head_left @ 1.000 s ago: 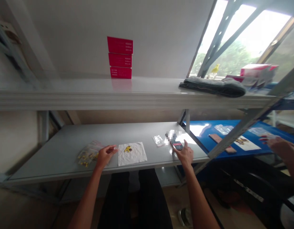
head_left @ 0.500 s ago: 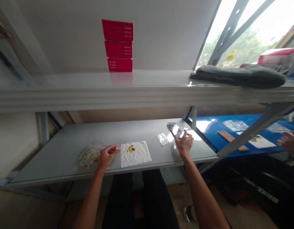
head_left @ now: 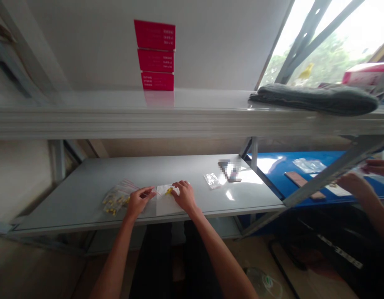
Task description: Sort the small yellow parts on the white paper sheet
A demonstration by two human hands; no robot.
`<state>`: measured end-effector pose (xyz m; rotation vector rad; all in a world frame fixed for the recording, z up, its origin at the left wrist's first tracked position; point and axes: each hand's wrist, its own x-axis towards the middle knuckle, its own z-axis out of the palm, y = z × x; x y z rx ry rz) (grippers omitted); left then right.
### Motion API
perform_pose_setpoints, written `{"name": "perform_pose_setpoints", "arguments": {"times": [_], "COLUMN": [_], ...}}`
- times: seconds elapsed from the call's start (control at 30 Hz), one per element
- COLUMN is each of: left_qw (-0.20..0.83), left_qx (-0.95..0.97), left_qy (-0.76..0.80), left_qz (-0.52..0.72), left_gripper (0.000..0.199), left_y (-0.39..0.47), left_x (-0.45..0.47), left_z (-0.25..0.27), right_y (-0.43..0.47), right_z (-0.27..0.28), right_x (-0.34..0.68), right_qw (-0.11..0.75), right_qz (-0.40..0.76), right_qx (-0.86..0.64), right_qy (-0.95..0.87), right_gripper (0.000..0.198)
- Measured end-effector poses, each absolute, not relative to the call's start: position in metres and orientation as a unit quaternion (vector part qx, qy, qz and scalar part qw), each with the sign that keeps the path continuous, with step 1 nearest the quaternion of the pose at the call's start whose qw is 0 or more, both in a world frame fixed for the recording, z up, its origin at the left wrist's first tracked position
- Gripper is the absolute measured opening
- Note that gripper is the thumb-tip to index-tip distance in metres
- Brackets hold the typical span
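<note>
My left hand is closed in a pinch on a small clear zip bag, whose reddish edge shows at the fingertips. Just right of it, a white cloth lies on the grey table. My right hand rests over the cloth's right half, its curled fingers closed at a little heap of small yellow pieces. What exactly the fingertips grip is partly hidden. Left of my left hand lie several clear zip bags holding yellow and brownish pieces.
A clear packet and a partly blurred dark object lie to the right. Overhead, a shelf carries red boxes and a folded grey cloth. A co-worker's hand is over the blue table, near a phone-like object.
My right hand has moved left, from beside the blurred dark object to the yellow pieces on the cloth. My left hand stays almost still. The co-worker's hand has come further left.
</note>
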<state>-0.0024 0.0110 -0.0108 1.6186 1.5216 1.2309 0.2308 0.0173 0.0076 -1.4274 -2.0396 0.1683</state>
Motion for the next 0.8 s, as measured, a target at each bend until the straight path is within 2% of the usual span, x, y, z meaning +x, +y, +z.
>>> {"name": "perform_pose_setpoints", "arguments": {"times": [0.4, 0.8], "left_qw": [0.29, 0.272], "left_qx": [0.624, 0.693], "left_qy": [0.563, 0.515], "left_qz": [0.458, 0.425], "left_gripper": [0.046, 0.039], "left_y": [0.01, 0.011], "left_x": [0.0, 0.008], "left_z": [-0.01, -0.007], "right_y": [0.016, 0.02], "right_z": [-0.009, -0.015], "right_x": [0.232, 0.234], "right_qw": [0.32, 0.381], "right_qz": [0.081, 0.116], "right_qx": [-0.531, -0.532], "right_qy": [-0.78, -0.747], "right_gripper": [0.013, 0.017]}}
